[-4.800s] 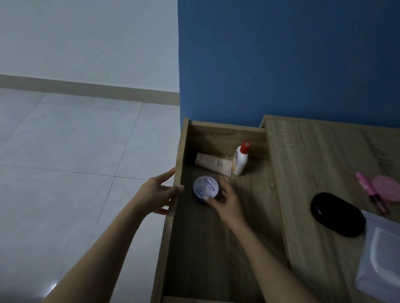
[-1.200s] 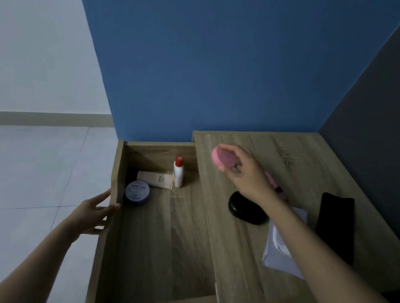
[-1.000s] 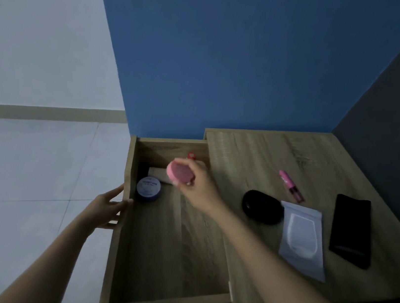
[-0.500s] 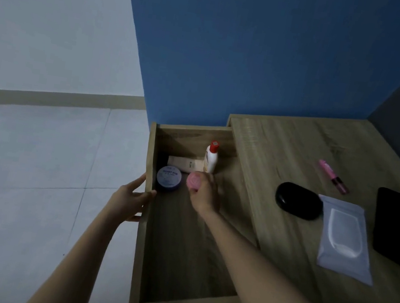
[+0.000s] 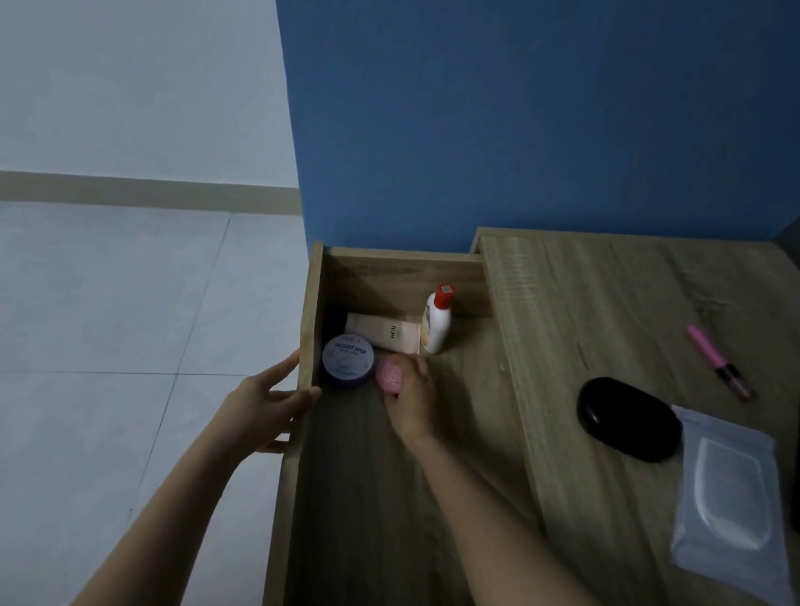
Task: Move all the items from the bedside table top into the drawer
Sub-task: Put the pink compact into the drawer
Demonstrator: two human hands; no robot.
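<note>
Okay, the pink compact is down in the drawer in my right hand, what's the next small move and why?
Probably let go: the right hand has the pink compact low in the drawer beside the blue jar. Then reach for the black case on the table top.

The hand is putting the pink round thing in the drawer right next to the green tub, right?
Almost. In the head view the right hand sets the round pink compact inside the open wooden drawer, but the round tub beside it is blue with a pale lid, not green.
</note>
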